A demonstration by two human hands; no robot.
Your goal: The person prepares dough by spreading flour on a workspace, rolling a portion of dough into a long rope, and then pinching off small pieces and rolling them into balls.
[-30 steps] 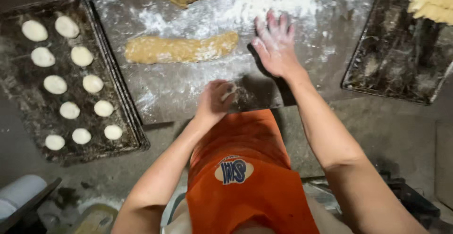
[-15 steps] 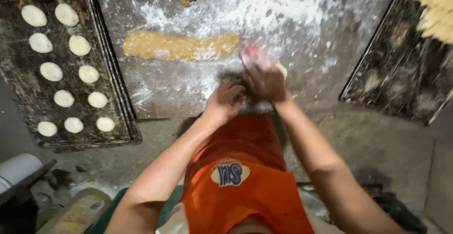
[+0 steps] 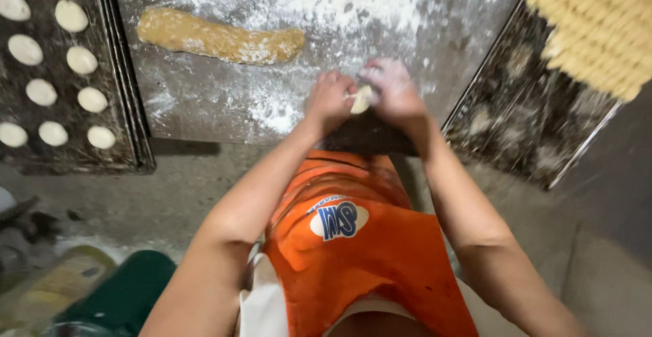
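The light falls from above and ahead of my grip, soft and fairly dim, brightest on the floured sheet (image 3: 326, 11) beyond my hands. My left hand (image 3: 329, 99) and right hand (image 3: 394, 92) are slightly smeared by motion, and they throw a dark shadow just below them. Far right of my grip the pale pastry rows (image 3: 598, 24) blur heavily. The lower left corner is dark and out of focus, and the edges bend outward
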